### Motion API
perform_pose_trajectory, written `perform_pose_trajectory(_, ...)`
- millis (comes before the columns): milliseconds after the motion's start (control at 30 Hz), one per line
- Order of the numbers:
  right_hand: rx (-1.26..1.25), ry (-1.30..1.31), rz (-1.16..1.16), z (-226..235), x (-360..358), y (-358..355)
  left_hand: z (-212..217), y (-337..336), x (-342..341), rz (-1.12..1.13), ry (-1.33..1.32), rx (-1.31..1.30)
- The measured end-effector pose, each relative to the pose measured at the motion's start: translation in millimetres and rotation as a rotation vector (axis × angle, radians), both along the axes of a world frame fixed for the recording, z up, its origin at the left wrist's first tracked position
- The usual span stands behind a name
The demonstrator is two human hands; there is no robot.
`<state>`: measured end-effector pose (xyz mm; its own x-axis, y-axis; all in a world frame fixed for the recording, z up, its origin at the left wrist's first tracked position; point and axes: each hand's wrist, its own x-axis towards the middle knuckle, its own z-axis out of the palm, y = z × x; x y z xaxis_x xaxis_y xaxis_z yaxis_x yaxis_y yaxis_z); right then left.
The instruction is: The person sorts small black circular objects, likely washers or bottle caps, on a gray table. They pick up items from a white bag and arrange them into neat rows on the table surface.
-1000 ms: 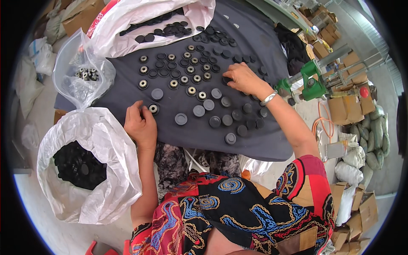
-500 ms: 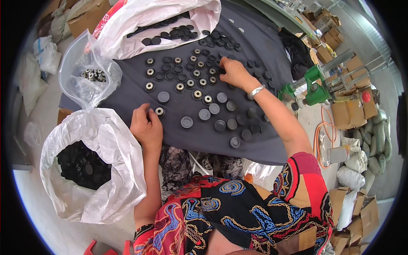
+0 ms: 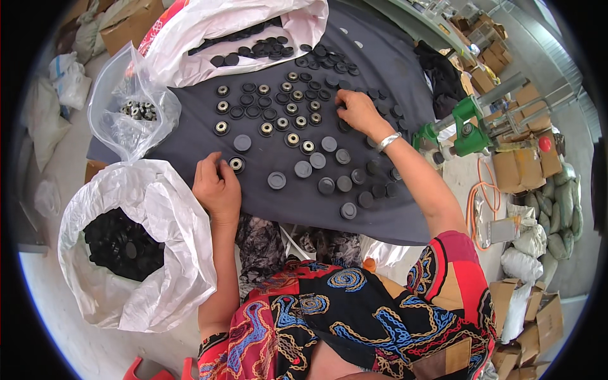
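Note:
On the dark grey cloth [image 3: 272,201], my left hand [image 3: 216,190] rests with its fingers loosely bent. Its thumb lies beside a metal bearing in a black ring [image 3: 236,165]; nothing shows between thumb and forefinger. My right hand [image 3: 362,114], with a silver bracelet [image 3: 387,142], reaches in among the round black pieces. Its fingers are bent together and point left; whatever they hold is hidden. Left of it stand several bearings seated in black rings [image 3: 291,109] and bare black rings [image 3: 268,114]. Grey-black round caps [image 3: 303,169] lie nearer me, several of them in a loose spread.
A white sack [image 3: 190,69] spills black discs [image 3: 261,48] at the back. At left stand a clear bag of small metal parts [image 3: 136,130] and a white bag [image 3: 180,253] of black pieces. A green hand press [image 3: 470,130] is at right, with cardboard boxes [image 3: 522,170] beyond.
My right hand has shifted slightly right and down, away from the bearings. A dark disc now shows more fully above its fingers. The left hand stays by the same bearing.

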<state>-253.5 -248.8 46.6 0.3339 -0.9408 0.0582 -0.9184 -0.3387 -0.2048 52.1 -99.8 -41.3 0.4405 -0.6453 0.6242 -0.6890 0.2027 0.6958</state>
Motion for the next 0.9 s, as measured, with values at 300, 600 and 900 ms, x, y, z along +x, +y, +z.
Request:
perform_pose_trajectory(300,0.129,0.097,-0.019,10,13,0,2,1,0,-0.002,-0.003,-0.008)
perform_pose_trajectory(600,0.149,0.195,-0.091,9,13,-3,4,0,-1,-0.01,0.004,-0.039)
perform_pose_trajectory(900,0.081,-0.095,0.205,12,40,19,6,1,-1,-0.005,0.003,-0.036)
